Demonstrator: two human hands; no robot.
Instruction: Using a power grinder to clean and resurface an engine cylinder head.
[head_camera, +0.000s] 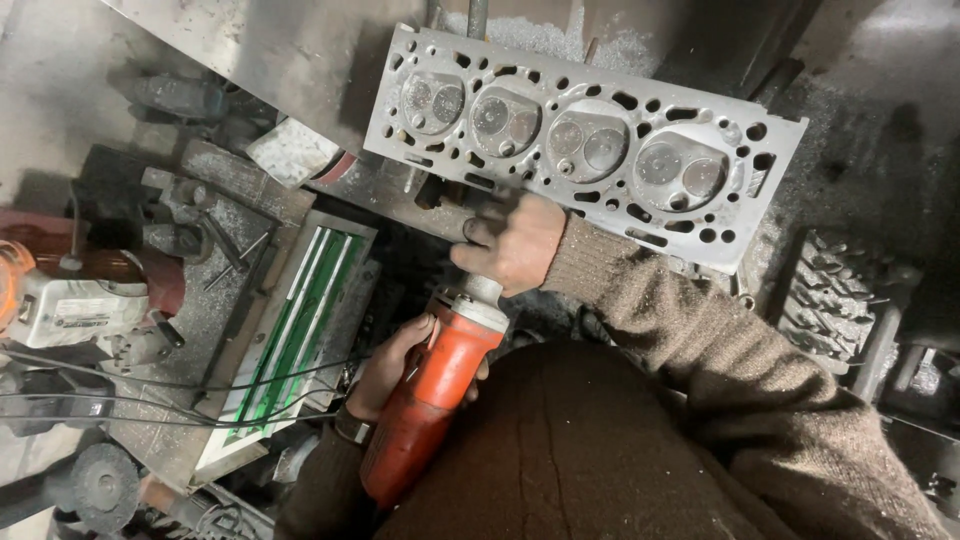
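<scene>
Two hands (395, 365) grip one red grinder (435, 395).

Dim, grainy, deep shadowy corners

A: any labels or screens in there?
B: just one, a small white rectangular label (88, 312) on the white-and-orange machine (60, 300), far left of the cylinder head (590, 140).
</scene>
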